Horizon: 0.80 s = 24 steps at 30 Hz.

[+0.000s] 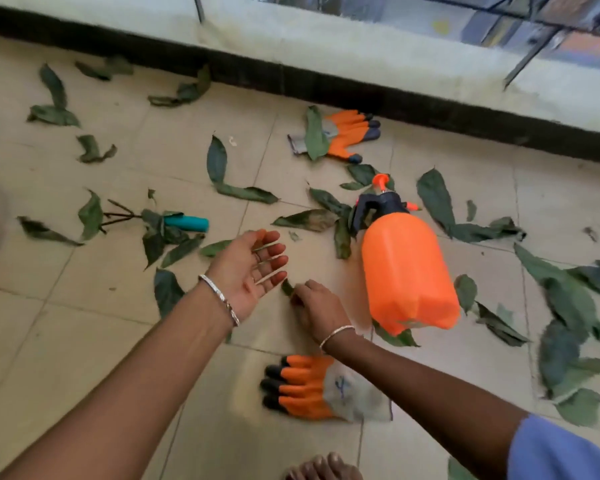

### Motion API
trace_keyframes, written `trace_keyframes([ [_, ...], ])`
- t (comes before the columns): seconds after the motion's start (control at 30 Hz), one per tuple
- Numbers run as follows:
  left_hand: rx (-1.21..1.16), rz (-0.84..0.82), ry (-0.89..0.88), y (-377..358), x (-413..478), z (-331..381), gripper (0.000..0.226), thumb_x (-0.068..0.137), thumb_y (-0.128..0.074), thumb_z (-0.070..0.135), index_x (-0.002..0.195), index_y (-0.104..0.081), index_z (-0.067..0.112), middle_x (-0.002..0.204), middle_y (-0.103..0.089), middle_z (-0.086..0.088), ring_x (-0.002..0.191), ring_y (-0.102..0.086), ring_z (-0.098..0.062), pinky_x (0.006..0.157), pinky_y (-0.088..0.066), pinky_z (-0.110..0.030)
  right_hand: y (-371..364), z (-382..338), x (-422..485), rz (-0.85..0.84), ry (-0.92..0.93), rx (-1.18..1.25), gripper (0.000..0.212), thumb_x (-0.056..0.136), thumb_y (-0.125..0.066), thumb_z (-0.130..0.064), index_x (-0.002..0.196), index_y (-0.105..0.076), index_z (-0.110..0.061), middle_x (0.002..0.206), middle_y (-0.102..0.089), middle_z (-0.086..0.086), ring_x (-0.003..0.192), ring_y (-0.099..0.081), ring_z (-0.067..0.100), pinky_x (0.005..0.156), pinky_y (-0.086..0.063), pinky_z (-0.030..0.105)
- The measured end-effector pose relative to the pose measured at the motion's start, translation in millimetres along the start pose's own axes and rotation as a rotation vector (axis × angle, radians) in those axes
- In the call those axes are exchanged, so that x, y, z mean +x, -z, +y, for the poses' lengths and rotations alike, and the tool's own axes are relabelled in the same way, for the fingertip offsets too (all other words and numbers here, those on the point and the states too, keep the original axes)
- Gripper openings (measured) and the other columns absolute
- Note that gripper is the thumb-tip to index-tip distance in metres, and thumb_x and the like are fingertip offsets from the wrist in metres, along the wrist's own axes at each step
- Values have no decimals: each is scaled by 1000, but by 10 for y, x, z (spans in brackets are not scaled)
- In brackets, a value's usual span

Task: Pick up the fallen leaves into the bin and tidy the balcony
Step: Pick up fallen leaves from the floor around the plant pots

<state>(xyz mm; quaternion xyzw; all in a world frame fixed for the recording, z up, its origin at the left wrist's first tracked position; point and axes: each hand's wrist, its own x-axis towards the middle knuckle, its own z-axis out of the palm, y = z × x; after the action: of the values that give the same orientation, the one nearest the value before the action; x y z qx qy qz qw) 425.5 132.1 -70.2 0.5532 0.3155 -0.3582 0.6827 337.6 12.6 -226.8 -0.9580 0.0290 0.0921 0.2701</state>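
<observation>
Several dark green fallen leaves (219, 161) lie scattered over the beige tiled balcony floor (84, 341). My left hand (250, 268) hovers palm up in the middle, fingers spread and straight, holding nothing. Just right of it, my right hand (314, 306) is low on the tile, its fingers pinching a small green leaf (287, 287). No bin is in view.
An orange spray bottle (407, 271) lies on its side to the right. One orange glove (312, 388) lies near my right forearm, another (343, 135) by the dark wall base. A teal-handled hand rake (184, 222) lies left, partly under leaves. Toes of a bare foot (324, 467) show below.
</observation>
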Motion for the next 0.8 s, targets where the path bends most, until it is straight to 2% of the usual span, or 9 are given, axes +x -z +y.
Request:
trace_keyframes([
  [0.07,36,23,-12,-49,131,-21,22,98,-50,32,90,-64,18,89,-65,-1,79,-62,-16,69,-50,-32,156,-32,-44,48,-42,120,13,85,-62,-11,97,-58,-13,91,-65,5,86,-61,28,70,-44,37],
  [0.13,132,43,-34,-99,127,-52,22,94,-56,38,98,-64,18,101,-64,-3,90,-61,-19,75,-49,-35,367,-124,-172,211,-145,312,20,81,-72,-13,93,-56,-15,80,-64,-5,75,-61,17,65,-43,31],
  [0.23,289,15,26,-97,4,-220,52,85,-65,51,122,-58,16,117,-60,-6,109,-58,-23,94,-46,-41,659,-328,-335,455,-326,630,24,75,-81,-12,82,-58,-16,74,-64,-3,68,-63,10,61,-50,23],
  [0.3,333,-110,83,-174,-61,-368,57,81,-67,55,121,-60,15,114,-64,-7,109,-60,-22,103,-43,-43,737,-373,-462,555,-323,711,19,75,-81,-12,79,-63,-15,74,-67,0,68,-65,9,63,-53,22],
  [0.43,238,-248,74,-539,-54,-621,29,95,-58,40,86,-62,12,79,-67,-8,77,-66,-25,91,-52,-45,828,-396,-770,542,-233,825,10,81,-74,-6,81,-67,-13,72,-70,-1,65,-67,10,61,-52,21],
  [0.5,174,-237,39,-711,-56,-724,33,103,-46,32,77,-53,13,71,-65,-6,67,-63,-23,82,-54,-45,859,-324,-984,557,-217,833,6,85,-70,-4,86,-68,-10,73,-69,-4,65,-67,8,61,-54,23],
  [0.6,185,-200,-4,-872,-123,-842,37,106,-38,31,75,-46,14,50,-53,0,52,-55,-16,62,-52,-34,853,-112,-1350,664,-325,808,5,87,-70,-12,88,-66,-14,75,-69,-7,69,-67,9,65,-57,31],
  [0.67,224,-204,-37,-958,-204,-869,36,106,-38,30,75,-46,14,50,-41,2,42,-40,-11,52,-50,-28,769,120,-1605,710,-446,733,8,87,-71,-16,84,-64,-17,74,-67,-8,69,-65,7,63,-54,28],
  [0.8,316,-269,-66,-1064,-279,-851,33,104,-44,33,76,-52,16,51,-32,4,37,-28,-10,40,-36,-17,491,748,-1963,572,-569,394,15,80,-66,-16,93,-69,-24,98,-68,-2,86,-62,9,77,-51,34],
])
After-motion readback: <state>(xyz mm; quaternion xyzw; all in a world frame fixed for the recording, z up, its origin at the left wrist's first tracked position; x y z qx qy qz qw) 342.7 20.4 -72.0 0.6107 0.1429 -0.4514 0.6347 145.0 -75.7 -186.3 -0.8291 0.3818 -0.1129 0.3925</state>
